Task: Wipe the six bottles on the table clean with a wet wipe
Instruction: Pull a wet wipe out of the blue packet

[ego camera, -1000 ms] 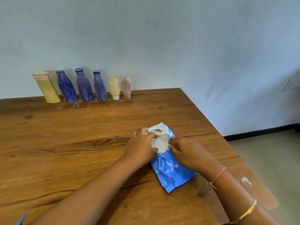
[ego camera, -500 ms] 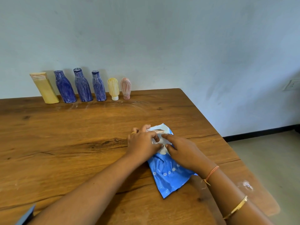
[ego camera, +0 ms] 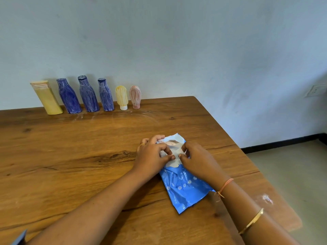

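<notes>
Room: a plain pale wall point(ego camera: 177, 41) is seen behind, floor point(ego camera: 292, 165) to the right, a wall socket point(ego camera: 315, 90) at far right. A wooden table point(ego camera: 70, 156) fills most of the view. The blue wipe pack point(ego camera: 185, 188) is laid flat near the table's right edge, its long axis running away from the person and slightly leftward, opening end far. Six bottles are stood in a row along the far edge by the wall, well apart from the pack and to its far left: tall yellow bottle point(ego camera: 46, 98), three blue bottles point(ego camera: 88, 95), small yellow bottle point(ego camera: 121, 97), small pink bottle point(ego camera: 135, 96). None is touched, so wiping is judged not yet begun. Left hand point(ego camera: 151, 156) and right hand point(ego camera: 198, 160) are set on the pack's far half, one each side of the white patch point(ego camera: 174, 150), fingers curled and pinching at it. Whether flap or wipe is gripped cannot be told. Next move, as judged: a wipe is to be pulled out, then carried far-left. The left hand is nearer the row.
</notes>
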Action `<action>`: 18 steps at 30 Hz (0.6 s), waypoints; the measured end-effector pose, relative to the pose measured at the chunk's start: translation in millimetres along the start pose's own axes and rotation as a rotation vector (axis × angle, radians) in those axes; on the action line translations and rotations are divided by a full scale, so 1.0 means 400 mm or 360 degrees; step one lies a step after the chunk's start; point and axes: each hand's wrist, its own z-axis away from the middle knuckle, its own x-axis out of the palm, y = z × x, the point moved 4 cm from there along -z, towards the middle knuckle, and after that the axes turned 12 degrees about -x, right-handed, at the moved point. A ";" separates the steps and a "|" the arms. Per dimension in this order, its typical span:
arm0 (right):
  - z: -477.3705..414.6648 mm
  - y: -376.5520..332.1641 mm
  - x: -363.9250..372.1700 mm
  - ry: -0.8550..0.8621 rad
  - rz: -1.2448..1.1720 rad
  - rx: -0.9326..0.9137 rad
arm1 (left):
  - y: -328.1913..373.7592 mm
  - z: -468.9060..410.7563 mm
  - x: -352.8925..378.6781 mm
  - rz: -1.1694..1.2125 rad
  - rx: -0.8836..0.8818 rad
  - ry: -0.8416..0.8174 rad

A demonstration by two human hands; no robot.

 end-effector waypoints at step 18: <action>0.011 0.033 -0.005 0.0333 -0.0789 0.0197 | 0.056 0.029 -0.005 -0.0159 0.0482 0.0215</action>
